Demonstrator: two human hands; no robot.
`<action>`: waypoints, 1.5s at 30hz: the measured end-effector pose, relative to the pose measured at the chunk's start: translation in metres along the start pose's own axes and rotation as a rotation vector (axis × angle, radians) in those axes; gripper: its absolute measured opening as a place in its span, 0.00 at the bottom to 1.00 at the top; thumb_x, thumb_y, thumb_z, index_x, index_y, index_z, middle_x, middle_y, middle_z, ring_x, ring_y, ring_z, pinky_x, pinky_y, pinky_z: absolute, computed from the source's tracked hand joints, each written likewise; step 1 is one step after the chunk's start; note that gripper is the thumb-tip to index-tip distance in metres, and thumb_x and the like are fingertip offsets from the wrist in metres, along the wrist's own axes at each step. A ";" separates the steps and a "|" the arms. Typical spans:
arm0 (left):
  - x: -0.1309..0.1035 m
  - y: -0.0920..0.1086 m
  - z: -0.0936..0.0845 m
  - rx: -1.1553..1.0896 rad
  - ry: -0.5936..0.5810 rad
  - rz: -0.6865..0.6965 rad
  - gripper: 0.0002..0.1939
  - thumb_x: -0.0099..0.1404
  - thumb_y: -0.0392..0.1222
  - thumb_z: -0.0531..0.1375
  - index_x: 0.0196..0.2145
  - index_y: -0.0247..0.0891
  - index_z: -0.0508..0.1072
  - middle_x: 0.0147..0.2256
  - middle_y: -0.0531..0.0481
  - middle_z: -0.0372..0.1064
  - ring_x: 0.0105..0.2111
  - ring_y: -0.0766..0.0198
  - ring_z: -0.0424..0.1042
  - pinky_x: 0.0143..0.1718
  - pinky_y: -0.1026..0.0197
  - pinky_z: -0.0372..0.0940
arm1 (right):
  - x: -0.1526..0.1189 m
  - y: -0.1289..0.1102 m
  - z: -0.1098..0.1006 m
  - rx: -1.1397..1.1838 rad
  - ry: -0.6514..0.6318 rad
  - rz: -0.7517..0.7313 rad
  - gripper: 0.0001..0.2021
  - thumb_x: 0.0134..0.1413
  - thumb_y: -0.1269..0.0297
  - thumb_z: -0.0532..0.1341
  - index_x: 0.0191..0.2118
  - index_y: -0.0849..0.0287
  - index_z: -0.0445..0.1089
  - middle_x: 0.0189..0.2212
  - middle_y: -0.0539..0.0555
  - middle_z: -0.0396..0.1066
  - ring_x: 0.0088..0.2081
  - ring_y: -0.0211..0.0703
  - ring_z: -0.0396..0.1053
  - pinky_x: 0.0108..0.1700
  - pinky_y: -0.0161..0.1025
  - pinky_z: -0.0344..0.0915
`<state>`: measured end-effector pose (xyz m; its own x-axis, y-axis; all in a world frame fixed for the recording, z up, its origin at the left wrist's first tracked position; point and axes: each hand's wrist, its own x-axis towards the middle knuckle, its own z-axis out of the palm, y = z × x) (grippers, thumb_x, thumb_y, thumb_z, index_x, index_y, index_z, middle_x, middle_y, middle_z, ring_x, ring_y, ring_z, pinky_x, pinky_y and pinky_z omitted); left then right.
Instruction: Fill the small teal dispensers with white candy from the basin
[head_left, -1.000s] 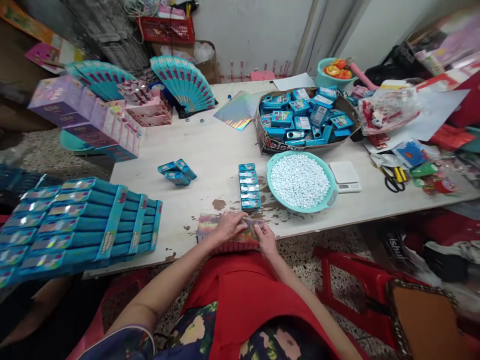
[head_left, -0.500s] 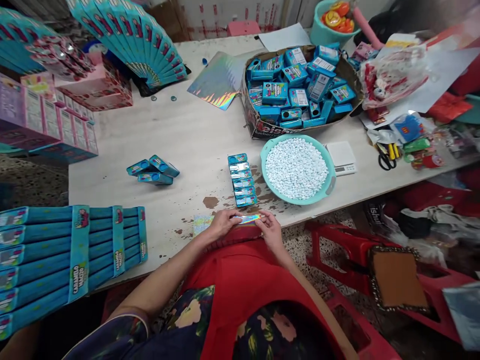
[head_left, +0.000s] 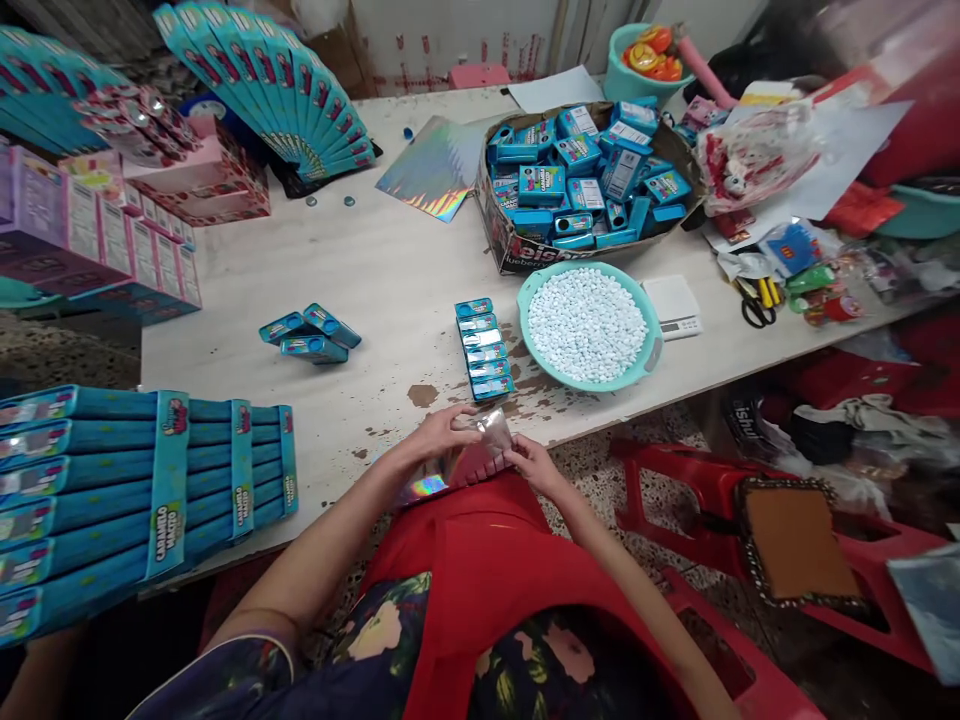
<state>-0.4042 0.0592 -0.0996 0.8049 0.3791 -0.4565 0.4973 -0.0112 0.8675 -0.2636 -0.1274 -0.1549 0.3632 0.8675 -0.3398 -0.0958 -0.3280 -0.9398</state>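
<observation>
Lower centre of frame: left hand (head_left: 436,436) and right hand (head_left: 535,464) pinch opposite sides of shiny film (head_left: 495,430), fingertips nearly together.

Silver colours the foil piece (head_left: 493,430), rainbow glints the nearer holographic sheet (head_left: 429,484), solid red the apron (head_left: 480,565), navy with peach-and-green florals the shirt (head_left: 379,632), bright blue the small boxes (head_left: 487,352), mint green the bowl (head_left: 523,302), white the pellets (head_left: 589,325).

Head view, forward and down
Looks from close above the apron (head_left: 480,570) across the table (head_left: 397,270) to the wall (head_left: 465,28).
</observation>
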 end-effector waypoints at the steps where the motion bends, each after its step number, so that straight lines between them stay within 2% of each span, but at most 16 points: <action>1: -0.002 0.004 -0.002 -0.003 -0.103 -0.002 0.20 0.50 0.50 0.64 0.38 0.34 0.74 0.25 0.53 0.70 0.28 0.63 0.67 0.29 0.65 0.60 | -0.004 -0.002 0.000 -0.009 0.006 -0.020 0.10 0.46 0.56 0.61 0.30 0.58 0.70 0.26 0.49 0.70 0.32 0.42 0.67 0.40 0.40 0.65; 4: -0.007 0.019 0.001 -0.026 -0.325 0.043 0.18 0.54 0.52 0.62 0.35 0.33 0.76 0.27 0.52 0.71 0.29 0.64 0.67 0.30 0.65 0.60 | -0.024 -0.010 -0.003 -0.044 0.203 -0.078 0.13 0.49 0.57 0.61 0.39 0.57 0.71 0.38 0.54 0.71 0.44 0.47 0.66 0.50 0.44 0.61; 7: -0.010 0.026 0.031 -0.213 -0.247 0.050 0.18 0.53 0.52 0.63 0.35 0.33 0.76 0.29 0.50 0.72 0.28 0.64 0.68 0.30 0.64 0.62 | -0.058 -0.016 -0.003 -0.146 0.669 -0.113 0.22 0.53 0.56 0.59 0.53 0.56 0.64 0.54 0.59 0.63 0.57 0.49 0.57 0.59 0.49 0.52; 8: -0.011 0.026 0.047 -0.310 -0.187 0.031 0.19 0.52 0.51 0.64 0.35 0.33 0.75 0.29 0.50 0.73 0.28 0.63 0.69 0.31 0.63 0.63 | -0.072 -0.016 0.000 -0.162 0.745 -0.103 0.23 0.54 0.56 0.59 0.55 0.57 0.62 0.55 0.60 0.62 0.57 0.50 0.57 0.60 0.49 0.52; 13: -0.023 0.016 0.139 -0.717 0.098 -0.044 0.20 0.44 0.53 0.68 0.26 0.34 0.69 0.30 0.48 0.73 0.29 0.62 0.71 0.34 0.57 0.67 | -0.131 -0.006 0.011 -0.110 0.613 -0.003 0.23 0.50 0.55 0.63 0.52 0.56 0.68 0.50 0.58 0.70 0.52 0.52 0.66 0.56 0.50 0.59; 17: -0.031 0.007 0.175 -0.698 0.159 -0.049 0.19 0.46 0.52 0.66 0.28 0.35 0.67 0.28 0.50 0.71 0.28 0.64 0.70 0.33 0.58 0.67 | -0.155 -0.003 -0.008 -0.102 0.572 0.035 0.13 0.54 0.59 0.59 0.44 0.56 0.72 0.40 0.55 0.76 0.41 0.49 0.73 0.46 0.46 0.67; 20: -0.031 0.008 0.173 -0.550 0.215 0.054 0.18 0.52 0.46 0.63 0.39 0.37 0.67 0.35 0.50 0.71 0.33 0.65 0.70 0.37 0.60 0.66 | -0.157 -0.006 -0.026 -0.108 0.549 0.042 0.11 0.57 0.60 0.55 0.39 0.55 0.73 0.35 0.54 0.76 0.37 0.46 0.73 0.43 0.45 0.68; 22: -0.028 0.014 0.171 -0.470 0.187 0.117 0.15 0.51 0.40 0.62 0.38 0.37 0.67 0.34 0.50 0.70 0.35 0.65 0.70 0.38 0.62 0.65 | -0.152 -0.004 -0.030 -0.074 0.551 0.028 0.12 0.54 0.58 0.58 0.42 0.55 0.71 0.40 0.55 0.74 0.41 0.47 0.72 0.44 0.44 0.68; 25: -0.026 0.023 0.178 -0.484 0.086 0.131 0.10 0.50 0.37 0.60 0.33 0.36 0.66 0.28 0.53 0.68 0.30 0.67 0.68 0.34 0.64 0.64 | -0.140 0.006 -0.022 -0.025 0.697 0.018 0.27 0.46 0.55 0.65 0.52 0.57 0.63 0.53 0.61 0.64 0.49 0.50 0.67 0.45 0.44 0.68; 27: -0.024 0.027 0.189 -0.556 0.096 0.131 0.11 0.51 0.38 0.59 0.34 0.37 0.65 0.28 0.53 0.67 0.29 0.67 0.67 0.33 0.65 0.64 | -0.137 0.017 -0.013 0.032 0.788 0.014 0.34 0.42 0.55 0.68 0.56 0.58 0.58 0.54 0.63 0.62 0.52 0.50 0.65 0.46 0.44 0.67; 31: -0.016 0.023 0.212 -0.647 0.105 0.089 0.14 0.52 0.39 0.59 0.38 0.38 0.62 0.31 0.52 0.66 0.30 0.67 0.67 0.31 0.65 0.64 | -0.141 0.033 -0.008 0.273 0.680 0.041 0.24 0.40 0.55 0.68 0.43 0.58 0.64 0.36 0.54 0.73 0.39 0.46 0.72 0.43 0.43 0.68; 34: -0.007 0.016 0.221 -0.569 0.144 0.048 0.14 0.55 0.37 0.56 0.40 0.38 0.61 0.33 0.51 0.66 0.32 0.66 0.68 0.34 0.63 0.65 | -0.147 0.036 -0.022 0.346 0.751 0.096 0.19 0.40 0.55 0.68 0.37 0.58 0.65 0.31 0.53 0.74 0.33 0.45 0.72 0.38 0.42 0.68; 38: -0.001 0.026 0.208 -0.078 0.266 0.315 0.23 0.57 0.38 0.57 0.51 0.41 0.59 0.51 0.42 0.62 0.53 0.56 0.61 0.51 0.53 0.59 | -0.160 0.023 -0.044 0.176 0.843 0.094 0.16 0.43 0.56 0.65 0.38 0.58 0.68 0.34 0.55 0.75 0.35 0.48 0.71 0.39 0.43 0.67; 41: -0.002 0.046 0.192 0.383 0.017 0.609 0.25 0.56 0.40 0.61 0.52 0.43 0.64 0.56 0.42 0.59 0.62 0.48 0.48 0.59 0.46 0.46 | -0.173 0.004 -0.050 -0.300 0.700 0.034 0.09 0.52 0.60 0.59 0.38 0.56 0.71 0.34 0.54 0.75 0.36 0.47 0.70 0.41 0.42 0.64; 43: -0.005 0.054 0.181 0.599 -0.218 0.644 0.14 0.58 0.38 0.59 0.43 0.44 0.71 0.47 0.43 0.68 0.58 0.49 0.55 0.58 0.46 0.47 | -0.179 -0.005 -0.050 -0.583 0.553 0.011 0.09 0.55 0.64 0.56 0.39 0.52 0.72 0.36 0.53 0.74 0.36 0.47 0.70 0.39 0.40 0.62; 45: -0.010 0.048 0.166 0.730 -0.331 0.538 0.06 0.60 0.36 0.56 0.33 0.43 0.73 0.35 0.45 0.72 0.48 0.53 0.67 0.52 0.52 0.54 | -0.180 -0.006 -0.051 -0.773 0.449 0.036 0.09 0.55 0.66 0.56 0.39 0.50 0.73 0.35 0.53 0.75 0.34 0.47 0.70 0.35 0.39 0.60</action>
<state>-0.3345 -0.0986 -0.0861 0.9788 -0.1240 -0.1629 0.0236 -0.7219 0.6916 -0.2810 -0.3011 -0.0865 0.7165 0.6765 -0.1702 0.4777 -0.6537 -0.5870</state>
